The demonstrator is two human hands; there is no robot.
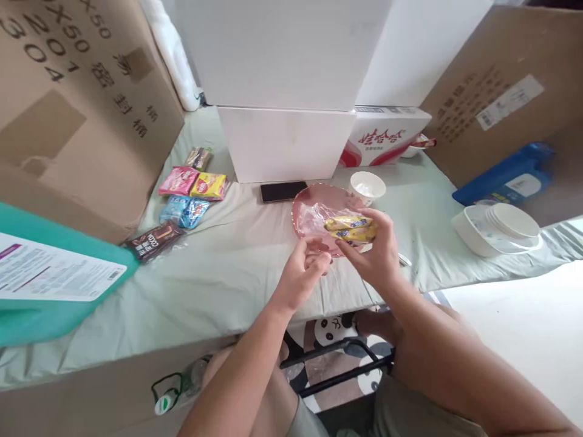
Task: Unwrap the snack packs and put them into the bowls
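Cardboard cartons (501,67) and white boxes (286,142) wall in the cloth-covered tabletop (228,261) I watch from above. With the right hand (381,255) I'd press only lightly, thumb opposing fingers, so the yellow packet (348,229) isn't squashed; the clear plastic (313,217) beside it wants a gentle touch too. That right grip is clamped on the packet's right end, above the pink plate (324,193), leaving the left end free. The left hand (298,270) sits just nearer me, fingers curled; whether they pinch the plastic, I cannot tell.
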